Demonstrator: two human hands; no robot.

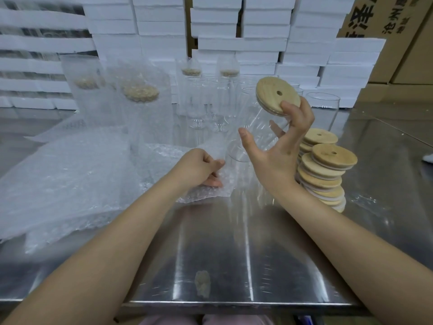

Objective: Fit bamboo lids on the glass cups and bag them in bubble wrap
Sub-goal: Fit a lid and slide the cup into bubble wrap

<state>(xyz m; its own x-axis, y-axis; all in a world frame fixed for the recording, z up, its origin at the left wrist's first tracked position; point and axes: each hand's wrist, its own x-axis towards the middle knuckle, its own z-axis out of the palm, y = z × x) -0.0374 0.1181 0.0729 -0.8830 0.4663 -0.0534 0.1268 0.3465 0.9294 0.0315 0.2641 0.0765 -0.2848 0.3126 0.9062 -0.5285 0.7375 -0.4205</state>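
Observation:
My right hand [278,146] holds a clear glass cup [255,132] tilted in the air, its round bamboo lid [277,96] fitted on the upper end and facing me. The cup's base points down-left toward a bubble wrap bag [208,184], which my left hand [201,167] grips at its edge on the steel table [234,254]. A leaning stack of bamboo lids [323,170] stands just right of my right wrist. Bare glass cups [210,106] stand behind the hands.
Several bagged, lidded cups [140,109] stand upright at the back left. A pile of flat bubble wrap bags [61,184] lies at the left. White foam boxes [234,38] are stacked along the far edge, and cardboard cartons [398,43] at the right.

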